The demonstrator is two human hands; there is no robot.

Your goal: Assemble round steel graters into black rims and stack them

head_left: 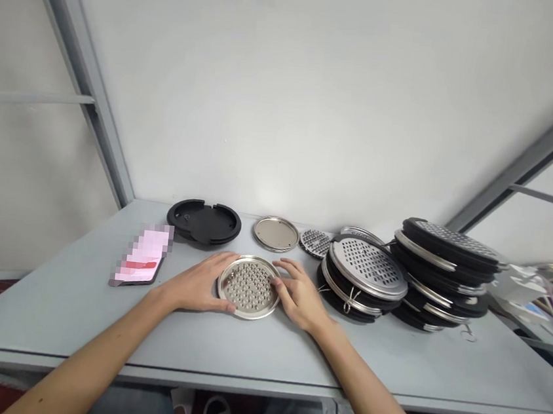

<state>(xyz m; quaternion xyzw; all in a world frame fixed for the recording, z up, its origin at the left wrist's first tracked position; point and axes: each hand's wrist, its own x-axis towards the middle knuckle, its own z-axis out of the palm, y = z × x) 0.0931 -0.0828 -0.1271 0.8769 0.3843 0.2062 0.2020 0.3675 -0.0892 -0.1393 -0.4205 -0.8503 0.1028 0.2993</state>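
A round metal disc with many holes (249, 287) lies flat on the grey table (73, 304) in front of me. My left hand (199, 286) rests against its left rim, fingers curved round the edge and thumb at the front. My right hand (299, 294) touches its right rim with the fingers bent onto the disc. Behind it lie a black round housing (204, 222), a plain metal ring plate (276, 233) and a small perforated disc (315, 242).
Two leaning stacks of assembled black-and-metal discs (365, 274) (444, 274) stand to the right. A phone with a pink screen (144, 257) lies at the left. White cables and boxes (524, 292) crowd the far right. A white wall rises just behind the table.
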